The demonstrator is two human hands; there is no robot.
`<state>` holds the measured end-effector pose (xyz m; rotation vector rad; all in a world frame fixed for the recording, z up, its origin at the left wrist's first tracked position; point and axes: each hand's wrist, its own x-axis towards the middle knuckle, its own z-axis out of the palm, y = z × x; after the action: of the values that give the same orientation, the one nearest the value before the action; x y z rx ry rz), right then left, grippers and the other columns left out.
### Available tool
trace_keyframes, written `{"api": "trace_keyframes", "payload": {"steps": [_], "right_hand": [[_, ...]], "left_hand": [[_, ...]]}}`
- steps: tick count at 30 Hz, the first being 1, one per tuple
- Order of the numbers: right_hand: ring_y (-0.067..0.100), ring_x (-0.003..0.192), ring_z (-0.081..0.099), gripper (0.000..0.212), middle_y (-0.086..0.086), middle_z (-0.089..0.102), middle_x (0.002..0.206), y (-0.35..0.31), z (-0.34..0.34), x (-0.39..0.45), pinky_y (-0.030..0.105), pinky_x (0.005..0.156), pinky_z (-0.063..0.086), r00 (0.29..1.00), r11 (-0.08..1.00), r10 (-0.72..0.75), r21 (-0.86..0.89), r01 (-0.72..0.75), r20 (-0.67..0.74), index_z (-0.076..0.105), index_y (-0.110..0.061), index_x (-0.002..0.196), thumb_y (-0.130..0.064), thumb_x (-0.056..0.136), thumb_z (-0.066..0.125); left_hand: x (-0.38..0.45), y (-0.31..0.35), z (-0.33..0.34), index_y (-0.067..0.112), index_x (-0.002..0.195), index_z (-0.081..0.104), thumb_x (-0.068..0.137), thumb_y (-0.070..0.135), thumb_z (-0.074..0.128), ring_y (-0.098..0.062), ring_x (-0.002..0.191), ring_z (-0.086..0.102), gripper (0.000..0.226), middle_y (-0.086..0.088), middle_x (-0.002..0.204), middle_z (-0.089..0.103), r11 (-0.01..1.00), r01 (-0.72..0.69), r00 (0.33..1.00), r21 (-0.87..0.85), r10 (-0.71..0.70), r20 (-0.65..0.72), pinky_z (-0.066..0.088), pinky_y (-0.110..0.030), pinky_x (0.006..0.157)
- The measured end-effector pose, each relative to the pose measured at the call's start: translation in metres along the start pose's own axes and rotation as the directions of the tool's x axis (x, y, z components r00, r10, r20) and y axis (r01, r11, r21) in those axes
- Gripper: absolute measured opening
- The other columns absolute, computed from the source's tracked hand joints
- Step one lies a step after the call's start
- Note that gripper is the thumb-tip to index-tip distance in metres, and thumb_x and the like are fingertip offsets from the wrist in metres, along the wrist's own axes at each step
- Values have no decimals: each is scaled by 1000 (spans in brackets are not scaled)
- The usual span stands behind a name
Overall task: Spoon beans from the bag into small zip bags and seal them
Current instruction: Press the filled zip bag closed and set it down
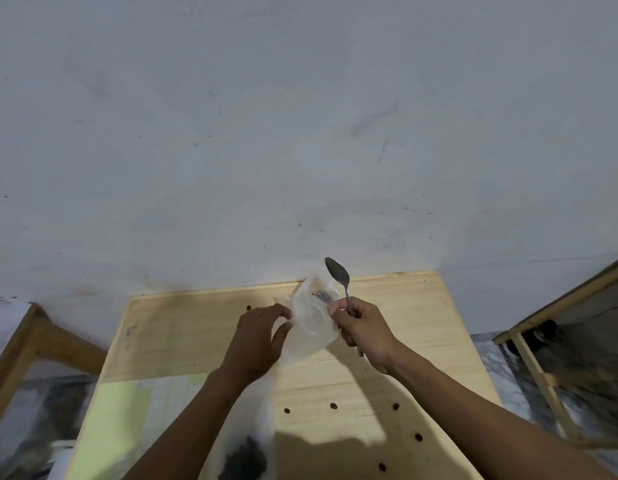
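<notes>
A small clear zip bag (309,320) is held up over the wooden table (387,341) between both hands. My left hand (260,337) pinches its left edge with thumb and fingers. My right hand (361,327) grips a metal spoon (339,276) by the handle, bowl pointing up and empty, while its fingertips also touch the bag's right edge. A clear plastic bag with dark beans (245,457) lies on the table near the bottom edge, partly hidden by my left forearm.
Several loose dark beans (333,406) are scattered over the tabletop. A pale green sheet (123,417) covers the table's left part. Wooden frames stand at the left (33,337) and right (543,341). A grey wall rises just behind the table.
</notes>
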<state>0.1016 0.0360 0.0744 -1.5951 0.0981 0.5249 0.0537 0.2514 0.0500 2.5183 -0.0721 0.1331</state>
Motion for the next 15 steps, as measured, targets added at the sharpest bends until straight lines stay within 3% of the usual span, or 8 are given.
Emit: {"api": "trace_keyframes", "payload": {"steps": [2, 7, 12, 15], "right_hand": [[15, 48, 36, 12, -9, 51, 52, -1, 3, 0, 24, 46, 30, 999, 1000, -1, 13, 1, -51, 66, -8, 85, -10, 95, 58], [15, 47, 36, 17, -7, 53, 53, -5, 7, 0, 26, 48, 28, 993, 997, 35, 78, -26, -113, 64, -10, 78, -9, 94, 57], [16, 45, 36, 17, 4, 51, 59, -11, 7, 0, 26, 48, 28, 993, 992, 54, 123, -41, -101, 64, -8, 80, -6, 94, 56], [15, 44, 37, 20, 4, 51, 56, -14, 7, 1, 26, 47, 28, 992, 989, 61, 141, -45, -110, 65, -8, 79, -3, 94, 54]], "left_hand": [[-2, 3, 2, 27, 113, 61, 90, 45, 55, -9, 102, 59, 29, 13, 111, 66, 1000, -16, 1000, 5, 17, -19, 44, -41, 99], [-9, 12, 19, 21, 140, 39, 60, 73, 68, -17, 122, 47, 100, 5, 133, 51, 987, -40, 999, 158, 33, 43, 40, -41, 104], [-9, 12, 28, 18, 132, 42, 72, 58, 66, -26, 123, 53, 76, -3, 129, 57, 988, -16, 996, 154, 29, -81, 45, -51, 99], [-6, 16, 27, 20, 133, 43, 67, 66, 64, -22, 125, 49, 83, 2, 130, 54, 985, -17, 998, 174, 27, -60, 42, -48, 102]]}}
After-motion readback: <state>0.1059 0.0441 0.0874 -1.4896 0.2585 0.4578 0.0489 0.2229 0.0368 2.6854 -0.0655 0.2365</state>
